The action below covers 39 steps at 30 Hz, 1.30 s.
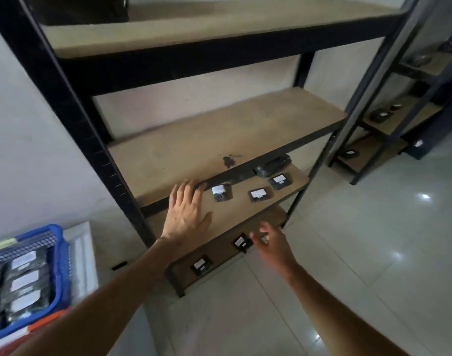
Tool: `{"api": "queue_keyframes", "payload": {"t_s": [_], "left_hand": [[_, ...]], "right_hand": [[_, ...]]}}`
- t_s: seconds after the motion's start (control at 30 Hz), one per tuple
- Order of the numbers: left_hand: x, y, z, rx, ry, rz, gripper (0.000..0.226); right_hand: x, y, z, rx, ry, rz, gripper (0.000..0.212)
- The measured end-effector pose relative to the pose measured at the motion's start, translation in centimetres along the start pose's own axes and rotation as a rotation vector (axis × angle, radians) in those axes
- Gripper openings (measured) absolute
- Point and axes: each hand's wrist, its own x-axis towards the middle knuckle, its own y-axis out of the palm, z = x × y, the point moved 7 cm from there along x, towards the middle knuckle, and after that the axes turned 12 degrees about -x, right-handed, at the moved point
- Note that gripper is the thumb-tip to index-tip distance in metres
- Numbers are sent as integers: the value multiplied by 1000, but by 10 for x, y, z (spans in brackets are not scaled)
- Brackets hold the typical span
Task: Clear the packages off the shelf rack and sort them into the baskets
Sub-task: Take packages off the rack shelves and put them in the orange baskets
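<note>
A black-framed shelf rack (96,140) with pale wooden boards stands on a glossy tiled floor (361,253) against a white wall. Its middle board (219,140) carries only a dark stain (228,161). The board below holds three small dark packages with white labels (221,192) (260,195) (280,181) and a larger dark wrapped bundle (272,165) further back. Two more labelled packages (241,243) (201,265) lie on the lowest board, just above the floor.
</note>
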Motion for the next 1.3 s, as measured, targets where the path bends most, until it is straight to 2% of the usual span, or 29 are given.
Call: {"api": "queue_keyframes", "payload": {"t_s": [0.1, 0.2, 0.3, 0.43, 0.63, 0.83, 1.07, 1.2, 1.3], "left_hand": [[26, 6, 7, 110, -87, -47, 80], [35, 16, 15, 183, -195, -71, 84], [36, 29, 15, 286, -257, -161, 81], [35, 45, 12, 383, -305, -326, 68], [39, 54, 20, 463, -283, -577, 55], [42, 62, 32, 554, -142, -753, 53], [43, 66, 38, 595, -33, -903, 52], [43, 67, 40, 611, -2, -940, 52], [43, 67, 42, 607, 1, -943, 52]], "right_hand": [[59, 5, -10, 81, -19, 65, 54], [115, 10, -17, 139, -57, 153, 56], [172, 18, -28, 164, -100, 247, 55], [231, 30, -46, 112, -171, 267, 54], [297, 68, -50, 53, -187, 315, 54], [348, 123, -44, 11, -242, 274, 60], [406, 185, -34, -78, -205, 212, 58], [420, 217, -29, -159, -118, 166, 65], [419, 231, -24, -171, -115, 144, 59]]}}
